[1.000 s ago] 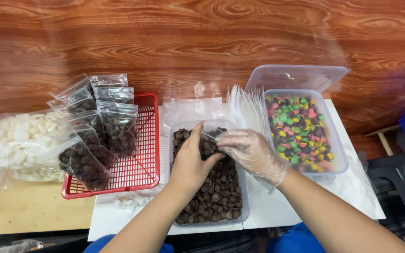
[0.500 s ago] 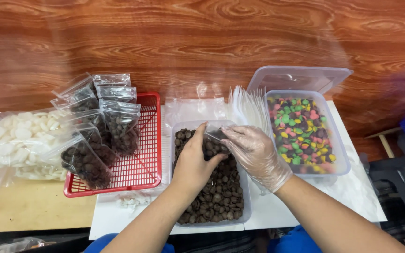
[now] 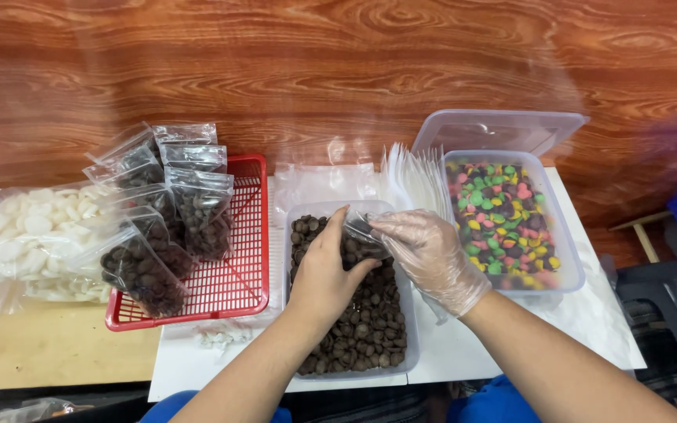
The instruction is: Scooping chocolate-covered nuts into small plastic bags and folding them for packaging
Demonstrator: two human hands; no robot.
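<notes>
A clear tub of brown chocolate pieces (image 3: 358, 329) sits in front of me. Over it, my bare left hand (image 3: 324, 270) and my right hand (image 3: 429, 257) in a clear plastic glove both grip a small clear bag (image 3: 363, 235) holding some chocolate pieces. The left hand pinches one side of the bag mouth and the gloved fingers hold the other side. To the right stands a clear tub of multicoloured candies (image 3: 505, 223) with its lid (image 3: 499, 129) propped behind.
A red mesh basket (image 3: 233, 286) at left holds several filled bags of chocolate (image 3: 162, 227). Further left lies a big bag of white pieces (image 3: 21, 239). A stack of empty clear bags (image 3: 413, 176) stands behind the tubs. The wood-grain wall rises at the back.
Both hands have stayed over the chocolate tub with the small bag. The bag and hands shifted only slightly. The view moved a little.
</notes>
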